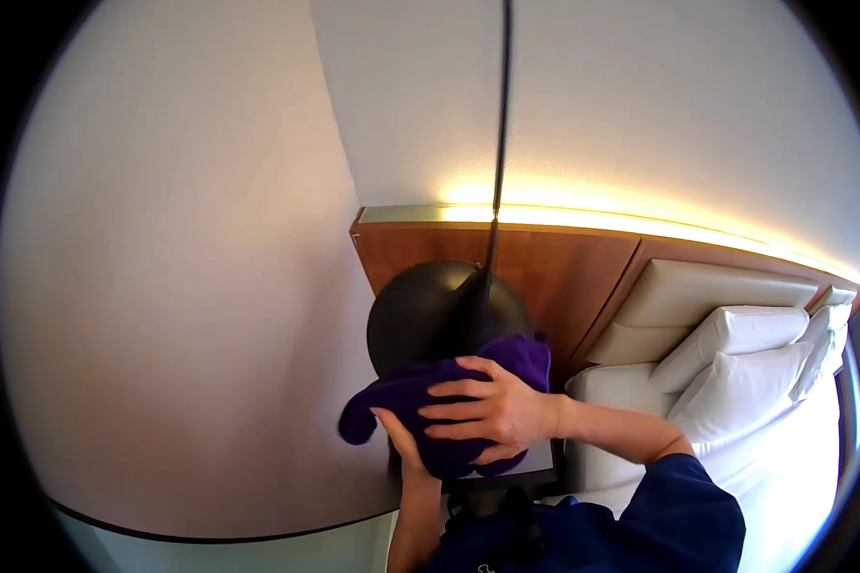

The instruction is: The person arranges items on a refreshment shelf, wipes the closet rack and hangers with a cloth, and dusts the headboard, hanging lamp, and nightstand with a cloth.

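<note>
A bunched purple cloth (406, 389) lies against the lower front of a round black pendant lampshade (416, 306). My right hand (492, 413) is on top of the cloth, its fingers spread and curved over the folds, pressing it. From below, my left hand (408, 454) grips the cloth's lower left part; its thumb shows on the near side and its other fingers are hidden behind the fabric. A dark cord (502, 124) rises from the shade. The cloth covers the shade's lower part.
A wooden headboard panel (564, 277) with a lit strip (621, 222) along its top runs behind the lamp. To the right is a bed with white pillows (745, 382) and a beige padded backrest (707, 291). A plain wall (191, 286) stands close on the left. Under my hands is a dark-edged surface (542, 473).
</note>
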Action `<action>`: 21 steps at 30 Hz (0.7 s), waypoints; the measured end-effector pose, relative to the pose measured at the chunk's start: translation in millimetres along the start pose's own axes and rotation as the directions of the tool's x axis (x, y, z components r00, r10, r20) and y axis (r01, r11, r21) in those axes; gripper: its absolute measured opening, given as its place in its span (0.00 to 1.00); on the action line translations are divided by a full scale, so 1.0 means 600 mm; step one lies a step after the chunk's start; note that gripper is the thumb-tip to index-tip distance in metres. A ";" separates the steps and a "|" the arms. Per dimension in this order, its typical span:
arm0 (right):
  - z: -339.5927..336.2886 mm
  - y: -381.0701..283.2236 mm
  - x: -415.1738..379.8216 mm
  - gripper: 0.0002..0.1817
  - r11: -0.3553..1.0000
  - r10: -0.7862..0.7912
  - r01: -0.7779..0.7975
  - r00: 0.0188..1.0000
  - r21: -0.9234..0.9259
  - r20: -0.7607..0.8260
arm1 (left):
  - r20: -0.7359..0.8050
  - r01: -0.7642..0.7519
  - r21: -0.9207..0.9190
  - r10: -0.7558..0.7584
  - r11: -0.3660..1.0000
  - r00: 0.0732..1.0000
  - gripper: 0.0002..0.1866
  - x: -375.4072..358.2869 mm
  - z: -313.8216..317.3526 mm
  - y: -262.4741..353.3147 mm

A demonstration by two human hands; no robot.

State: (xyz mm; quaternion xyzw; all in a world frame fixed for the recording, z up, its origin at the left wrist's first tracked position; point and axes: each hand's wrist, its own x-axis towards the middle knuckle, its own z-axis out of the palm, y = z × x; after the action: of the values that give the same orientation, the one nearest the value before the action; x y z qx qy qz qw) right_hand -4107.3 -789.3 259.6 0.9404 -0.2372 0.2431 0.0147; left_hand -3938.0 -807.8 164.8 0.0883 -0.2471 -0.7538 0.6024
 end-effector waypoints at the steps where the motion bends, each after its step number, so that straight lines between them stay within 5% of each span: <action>1: 0.010 -0.005 -0.022 0.29 0.997 0.017 -0.019 1.000 -0.078 -0.024 | -0.010 -0.016 0.081 0.016 0.997 1.000 0.43 0.000 -0.001 -0.007; 3: 0.021 -0.015 -0.056 0.27 0.985 0.078 -0.101 0.984 -0.140 -0.158 | -0.039 -0.049 0.247 0.061 0.968 0.997 0.42 -0.007 0.005 -0.031; 4: 0.026 -0.011 -0.067 0.27 0.974 0.144 -0.179 0.963 -0.139 -0.226 | -0.034 -0.039 0.094 0.042 0.995 0.999 0.35 -0.007 0.014 -0.043; 7: 0.018 0.000 -0.083 0.26 0.935 0.295 -0.350 0.860 -0.061 -0.416 | -0.094 -0.225 0.417 0.288 0.880 0.953 0.28 0.005 0.071 -0.056; 10: 0.024 0.027 -0.099 0.29 0.880 0.429 -0.466 0.704 0.088 -0.566 | -0.065 -0.165 0.415 0.210 0.895 0.976 0.27 0.001 0.060 -0.042; 13: -0.023 0.054 -0.072 0.45 0.878 0.478 -0.394 0.697 0.270 -0.535 | -0.054 -0.084 0.417 0.117 0.905 0.992 0.26 -0.014 0.063 -0.035; 15: -0.065 0.083 -0.058 0.53 0.833 0.496 -0.311 0.787 0.457 -0.367 | -0.036 -0.042 0.420 0.063 0.907 0.997 0.27 -0.020 0.060 -0.028; 19: -0.092 0.137 -0.049 0.41 0.702 0.465 -0.305 0.880 0.644 -0.090 | -0.106 -0.038 0.325 0.076 0.945 0.991 0.27 -0.011 0.084 -0.027; 21: -0.072 0.153 -0.069 0.39 0.680 0.457 -0.248 0.879 0.690 -0.134 | -0.105 -0.036 0.255 0.065 0.966 0.992 0.28 -0.010 0.092 -0.013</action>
State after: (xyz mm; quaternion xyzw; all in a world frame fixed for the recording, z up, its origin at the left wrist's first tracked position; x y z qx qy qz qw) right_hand -4200.2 -846.2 270.1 0.7730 -0.3106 0.4461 -0.3272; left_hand -3967.2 -786.3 207.4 0.2003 -0.3090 -0.6945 0.6182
